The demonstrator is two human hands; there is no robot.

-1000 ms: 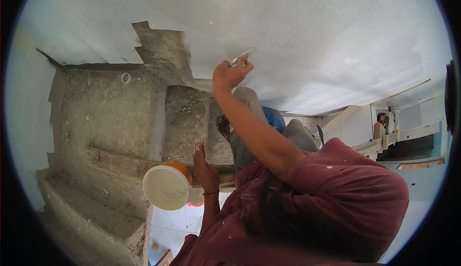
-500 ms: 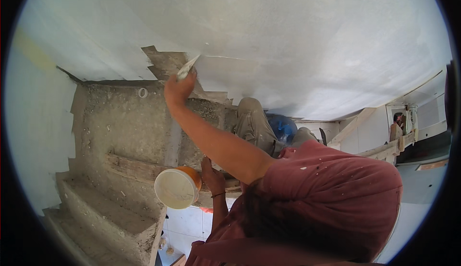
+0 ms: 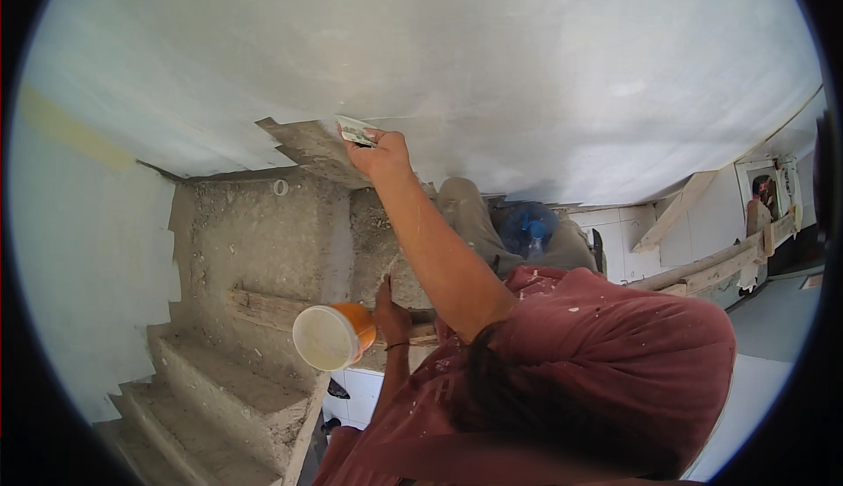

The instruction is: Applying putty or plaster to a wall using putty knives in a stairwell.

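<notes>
My right hand [image 3: 381, 154] is closed around a putty knife [image 3: 357, 130], its pale-smeared blade against the wall at the edge of a bare brown patch [image 3: 318, 148]. The right arm stretches up and forward from a red sleeve. Lower down, my left hand [image 3: 392, 317], with a dark band at the wrist, grips an orange bucket [image 3: 356, 324] near its base. The bucket is tipped so its mouth shows, and its inside is coated with off-white paste. The left fingers are partly hidden behind it.
Rough concrete steps [image 3: 228, 381] descend at lower left. A wooden plank [image 3: 263, 308] lies by the bucket. A white pipe end [image 3: 281, 187] rises from the concrete floor. Beside my knees is a blue water bottle [image 3: 534, 231]; timber boards [image 3: 716, 262] run along the right.
My right hand has moved to the right along the wall, and the putty knife has turned so its blade points left. The bucket stays in my left hand. The whole view has shifted slightly.
</notes>
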